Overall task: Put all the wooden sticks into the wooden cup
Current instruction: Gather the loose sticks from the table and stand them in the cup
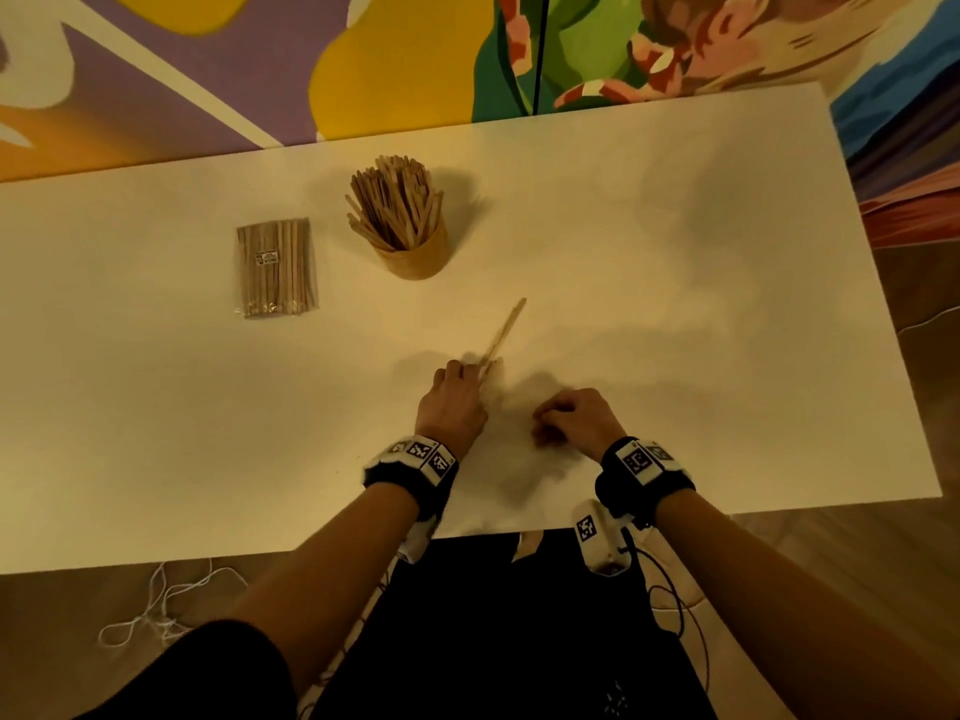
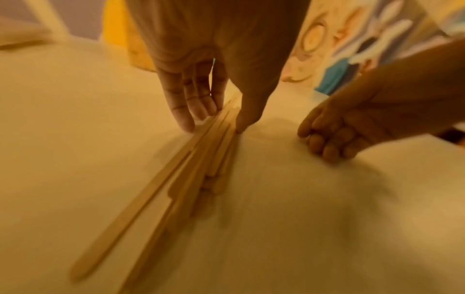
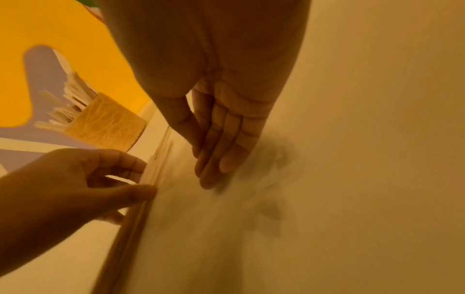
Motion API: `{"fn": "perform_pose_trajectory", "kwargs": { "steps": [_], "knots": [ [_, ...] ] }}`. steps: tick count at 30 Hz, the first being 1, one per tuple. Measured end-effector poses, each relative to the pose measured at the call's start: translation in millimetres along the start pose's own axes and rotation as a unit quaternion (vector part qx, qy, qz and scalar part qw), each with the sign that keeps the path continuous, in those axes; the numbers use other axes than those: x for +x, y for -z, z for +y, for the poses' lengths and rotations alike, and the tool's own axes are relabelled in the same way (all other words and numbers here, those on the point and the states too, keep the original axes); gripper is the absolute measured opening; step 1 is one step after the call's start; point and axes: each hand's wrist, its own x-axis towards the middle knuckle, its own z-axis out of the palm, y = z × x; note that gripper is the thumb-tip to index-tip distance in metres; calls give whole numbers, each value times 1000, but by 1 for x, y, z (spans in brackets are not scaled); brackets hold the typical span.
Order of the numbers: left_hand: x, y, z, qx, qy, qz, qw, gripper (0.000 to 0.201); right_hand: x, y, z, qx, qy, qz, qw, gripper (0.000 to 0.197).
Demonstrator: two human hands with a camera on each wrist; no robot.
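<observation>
A small bunch of loose wooden sticks lay flat on the white desk, fanned a little and pointing away from the person towards the wooden cup. The cup stood upright further back and already held a thick spray of sticks. To its left lay a sealed packet of sticks, untouched.

The left hand was at the near end of the loose bunch. In the left wrist view its fingers lay on one side of the sticks and the thumb on the other, pinching the bunch together against the desk, though blur made it hard to tell how firm the hold was. The right hand rested just beside it on the desk, fingers straight and together in its own wrist view, holding nothing.

To my eye the step in hand was gathering this bunch for one lift. It would go best if the free hand squared the uneven ends first, since the sticks sat staggered and a thin one could slip out. I would then grip nearer the middle, tip the bunch upright and feed it into a gap among the crowded sticks, steadying the cup so it did not topple.
</observation>
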Motion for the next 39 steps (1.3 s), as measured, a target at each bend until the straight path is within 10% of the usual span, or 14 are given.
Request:
{"fn": "perform_pose_trajectory", "kwargs": {
  "steps": [15, 39],
  "knots": [
    [7, -3, -43, 134, -207, 63, 967, 29, 6, 21, 2, -8, 13, 5, 1000, 16],
    [12, 70, -48, -248, -96, -89, 960, 17, -3, -4, -52, 123, 32, 2, 992, 20]
  ]
}}
